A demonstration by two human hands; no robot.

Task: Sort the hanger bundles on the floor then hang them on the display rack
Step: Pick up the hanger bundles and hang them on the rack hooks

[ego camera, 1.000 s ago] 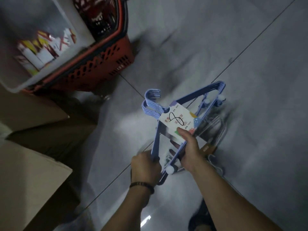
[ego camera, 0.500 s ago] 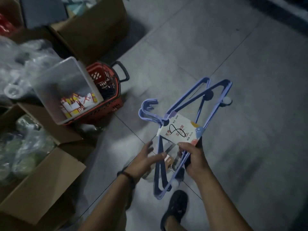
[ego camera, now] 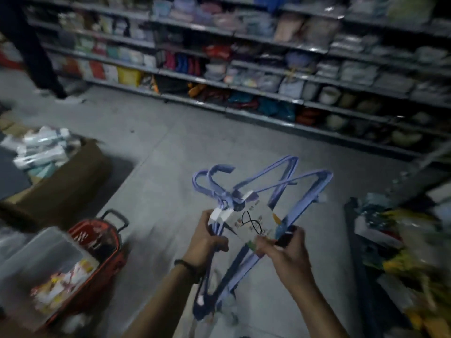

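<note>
To the right of the red basket (ego camera: 97,245), the blue hanger bundle (ego camera: 305,201) is up off the floor (ego camera: 170,154), held in both hands. Half a second ago the left hand (ego camera: 207,240) was open and only reaching in. Now its grip is closed round the hanger necks just under the hooks, while the right hand (ego camera: 288,252) pinches the label card (ego camera: 253,223) and the bar behind it. The view has swung up to the stocked shelves (ego camera: 268,69) beyond the basket. This bundle looks sorted and ready to carry, but I cannot tell which fixture is the rack.
</note>
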